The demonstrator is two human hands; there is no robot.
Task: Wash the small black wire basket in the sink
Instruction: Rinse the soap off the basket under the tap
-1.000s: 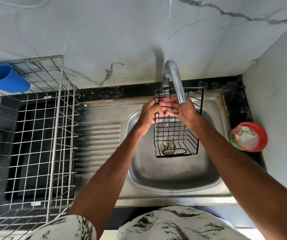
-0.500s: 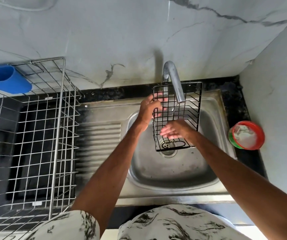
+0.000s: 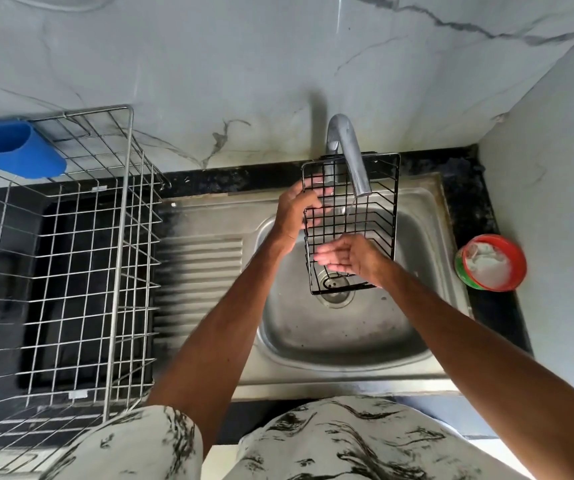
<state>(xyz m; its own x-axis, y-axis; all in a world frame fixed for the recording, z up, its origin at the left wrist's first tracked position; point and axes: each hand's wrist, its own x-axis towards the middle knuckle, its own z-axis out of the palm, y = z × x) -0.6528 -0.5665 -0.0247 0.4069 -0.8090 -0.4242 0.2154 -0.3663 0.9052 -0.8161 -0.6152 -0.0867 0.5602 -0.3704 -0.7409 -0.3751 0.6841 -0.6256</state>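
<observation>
A small black basket (image 3: 365, 220) of thin straight wires in a square grid is hanging upright over the sink (image 3: 347, 344), above its bowl and round metal drain (image 3: 335, 295). The left hand (image 3: 294, 216) is gripping the basket's left edge, with the fingers curling behind the wires. The right hand (image 3: 351, 259) is lying flat against the lower wires with its fingers stretched out and holding nothing.

The sink is dull, scuffed steel with a rounded bowl and a ribbed draining board on its left side. A curved steel tap (image 3: 347, 154) is arching over the sink's back edge, its spout reaching down in front of the basket. A black speckled counter (image 3: 465, 209) is framing the sink, and pale grey-veined marble walls (image 3: 244, 64) are rising behind the sink and to its right.

Left of the sink, a big shiny wire rack (image 3: 119, 271) is standing on the counter, with a blue plastic cup (image 3: 11, 152) hanging at its far corner. Right of the sink, a round tub (image 3: 490, 263) with a red rim is holding something white that is too unclear to identify.
</observation>
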